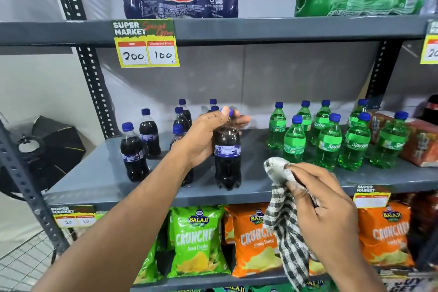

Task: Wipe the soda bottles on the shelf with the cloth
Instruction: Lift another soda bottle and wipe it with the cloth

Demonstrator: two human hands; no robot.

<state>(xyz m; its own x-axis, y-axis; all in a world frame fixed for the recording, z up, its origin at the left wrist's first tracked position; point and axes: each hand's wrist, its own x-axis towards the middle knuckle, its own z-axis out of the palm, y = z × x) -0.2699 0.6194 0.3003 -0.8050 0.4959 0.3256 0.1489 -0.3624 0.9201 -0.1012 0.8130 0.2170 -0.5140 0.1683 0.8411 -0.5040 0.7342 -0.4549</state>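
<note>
- Our left hand (pixel 206 135) grips the cola bottle (pixel 227 159) by its neck, standing at the shelf's (pixel 99 173) front edge.
- Our right hand (pixel 324 201) clutches the checked cloth (pixel 284 220) just beside it, apart.

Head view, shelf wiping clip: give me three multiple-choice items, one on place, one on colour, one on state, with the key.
1. Where does the held cola bottle stand?
A. middle shelf, front edge
B. top shelf
C. floor

2. Cap colour of the green bottles?
A. red
B. blue
C. white

3. What is the checked cloth doing?
A. lying on the shelf
B. draped over a bottle
C. held by the right hand, off the bottle

Key: A, its base sits there under the left hand; B, blue caps show; C, a gap separates them.
</note>
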